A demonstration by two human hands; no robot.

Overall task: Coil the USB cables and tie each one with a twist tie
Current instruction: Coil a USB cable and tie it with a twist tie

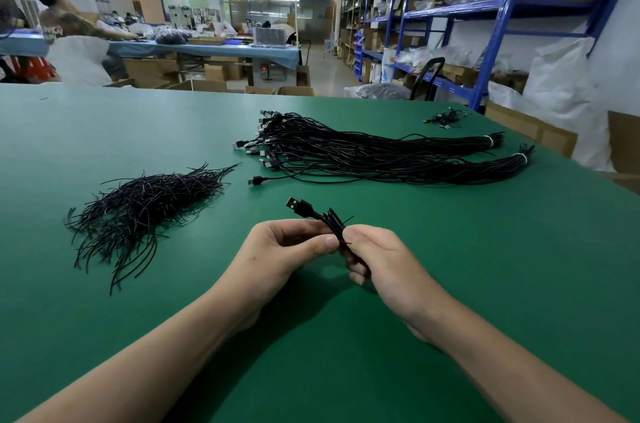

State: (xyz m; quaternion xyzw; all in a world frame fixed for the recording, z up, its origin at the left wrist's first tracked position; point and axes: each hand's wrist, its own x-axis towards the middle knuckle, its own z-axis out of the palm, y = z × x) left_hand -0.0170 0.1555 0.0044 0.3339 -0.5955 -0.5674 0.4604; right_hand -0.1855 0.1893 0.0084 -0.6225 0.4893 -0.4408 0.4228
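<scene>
- Left hand [287, 246]: raised just above the surface [104, 131], forearm coming in from the lower left. Its grip is clamped on the coiled USB cable [333, 221], thumb and fingertips pinching the coil from the left.
- Right hand [377, 259]: opposite the left and touching it at the coil. The fingers are curled and the grip is closed round the lower part of the same coil.
- Coiled USB cable: black, held between both hands above the near middle of the surface. Its USB plug [297, 206] sticks out up and to the left. Thin black strand ends of a twist tie [349, 218] jut from the coil beside the right thumb.
- Pile of twist ties [138, 211]: loose black strands lying on the surface left of the hands, well apart from them.
- Single loose cable [257, 180]: plug end lying beyond the hands, beside the bundles.
- Bundles of USB cables [381, 155]: two long black bundles, each bound with a white band at its right end, plugs fanned out to the left.
- Small heap of cables [445, 118]: near the far right edge of the surface.
- Blue shelving [485, 24]: along the right wall, carrying boxes and bags.
- Another person [65, 27]: seated at a far table on the left.
</scene>
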